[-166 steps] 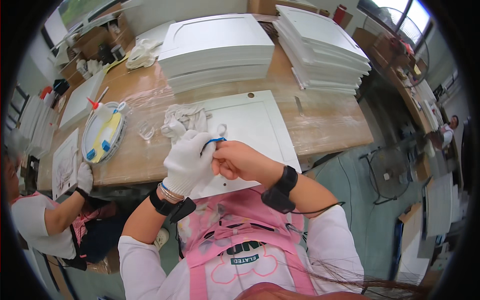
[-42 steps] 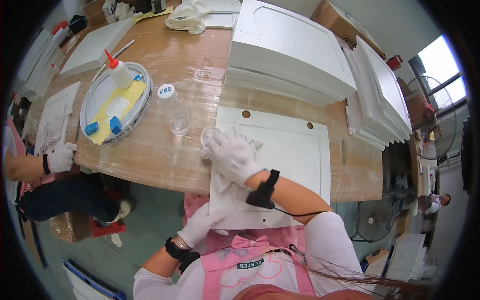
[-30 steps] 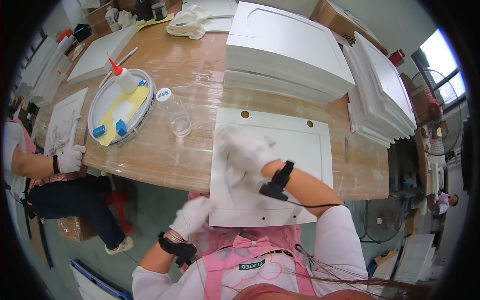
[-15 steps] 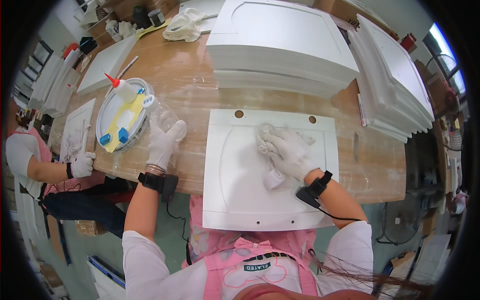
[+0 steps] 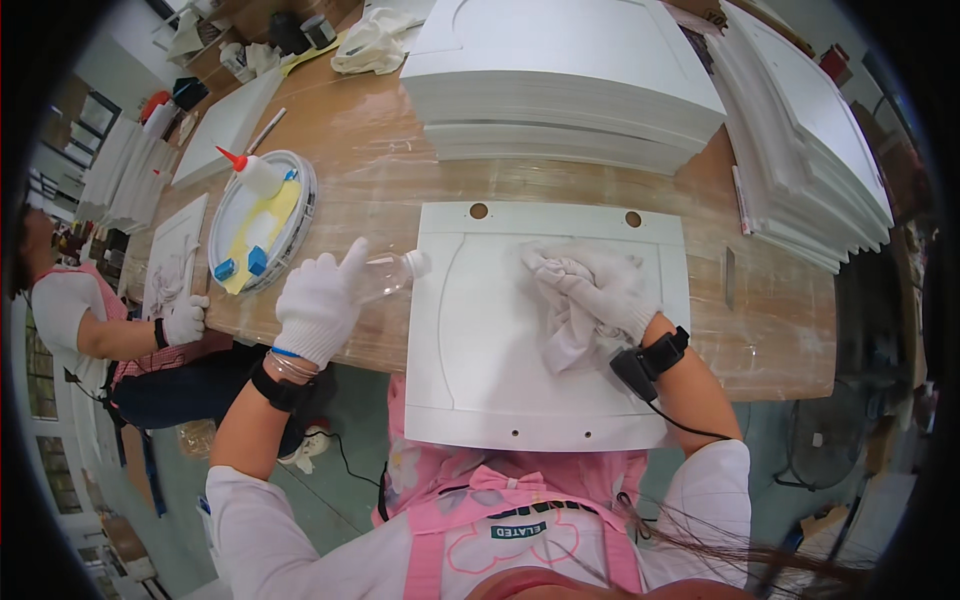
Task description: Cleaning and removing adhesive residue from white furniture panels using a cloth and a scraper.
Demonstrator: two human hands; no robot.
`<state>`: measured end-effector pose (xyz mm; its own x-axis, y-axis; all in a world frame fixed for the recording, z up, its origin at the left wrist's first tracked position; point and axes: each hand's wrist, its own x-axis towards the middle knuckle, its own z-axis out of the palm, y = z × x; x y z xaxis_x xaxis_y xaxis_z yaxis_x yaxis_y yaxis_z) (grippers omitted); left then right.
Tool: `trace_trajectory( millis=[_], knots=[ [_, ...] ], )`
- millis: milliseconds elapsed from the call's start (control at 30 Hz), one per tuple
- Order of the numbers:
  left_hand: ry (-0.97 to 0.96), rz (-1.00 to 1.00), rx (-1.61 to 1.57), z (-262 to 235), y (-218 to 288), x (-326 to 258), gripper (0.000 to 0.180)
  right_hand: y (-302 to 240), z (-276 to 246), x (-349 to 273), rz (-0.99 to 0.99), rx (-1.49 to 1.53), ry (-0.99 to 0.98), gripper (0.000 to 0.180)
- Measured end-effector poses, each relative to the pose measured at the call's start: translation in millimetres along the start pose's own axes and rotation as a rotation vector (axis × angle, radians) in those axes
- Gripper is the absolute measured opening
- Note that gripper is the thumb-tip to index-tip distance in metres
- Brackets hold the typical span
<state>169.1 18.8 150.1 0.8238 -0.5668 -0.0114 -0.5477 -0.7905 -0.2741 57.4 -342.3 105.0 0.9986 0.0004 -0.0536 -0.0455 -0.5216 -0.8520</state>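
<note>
A white door-like panel (image 5: 480, 370) lies flat in front of me, its near edge jutting past the table edge. It has two round holes along the far edge and two small ones near me. My gloved left hand (image 5: 318, 308) is closed around a clear plastic bottle (image 5: 382, 278), tipped on its side. The bottle's whitish top points right, over the panel's left edge. On the panel's right half my gloved right hand (image 5: 625, 300) is closed on a bunched white cloth (image 5: 566, 335). The fingertips of that hand are partly lost in the folds.
Beyond the panel rises a stack of white panels (image 5: 560, 120), with another stack (image 5: 800, 130) at right. A round lid (image 5: 305, 215) at left carries a red-tipped squeeze bottle (image 5: 262, 177) and blue blocks (image 5: 257, 261). A co-worker's gloved hand (image 5: 185, 320) is at far left.
My left hand has moved nearer, and the bottle has swung from upright beside the lid to lying sideways toward the panel. My right hand has shifted slightly right and the cloth is bunched differently.
</note>
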Motion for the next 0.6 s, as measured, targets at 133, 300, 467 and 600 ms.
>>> trace_trajectory(
  millis=[133,300,467,600],
  knots=[
    [0.077,0.028,0.129,0,5,6,0.054,-1,-1,-1,-0.041,-0.044,0.024,0.043],
    [0.101,-0.001,0.233,-4,12,20,0.052,3,-2,-2,-0.098,-0.074,0.044,0.044],
    [0.087,-0.03,0.237,-3,12,19,0.05,-5,-4,-2,-0.049,-0.055,0.021,0.047],
    [0.129,-0.058,0.233,5,12,26,0.05,-8,-4,-2,-0.031,-0.064,0.029,0.047]
  ],
)
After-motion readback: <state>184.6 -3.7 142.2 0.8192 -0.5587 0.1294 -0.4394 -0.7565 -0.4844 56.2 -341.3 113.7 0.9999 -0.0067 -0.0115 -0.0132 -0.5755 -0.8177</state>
